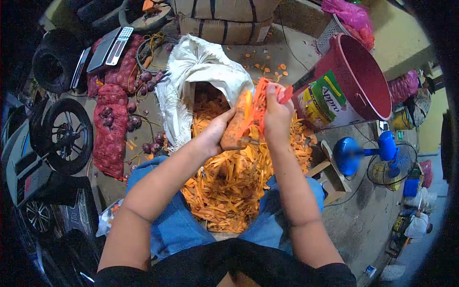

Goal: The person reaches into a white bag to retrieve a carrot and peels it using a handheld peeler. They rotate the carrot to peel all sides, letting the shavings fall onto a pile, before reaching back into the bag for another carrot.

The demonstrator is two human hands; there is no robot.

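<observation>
My left hand [214,133] is wrapped round a thick carrot [234,129], which is held tilted with a bright peeled strip near its top. Against the carrot's right side is an orange-red peeler [258,107], gripped in my right hand [278,114] with the thumb on top. Below both hands a large heap of orange peelings [224,191] lies between my knees. A white woven sack [205,62] stands open behind the heap, with more peelings at its mouth.
A big red bucket [344,81] leans at the right, near a blue fan [389,158] and a cardboard box [330,179]. Red net bags of onions [110,136], a scale [112,50] and a wheel [64,136] are on the left. Cartons [224,21] stand behind the sack.
</observation>
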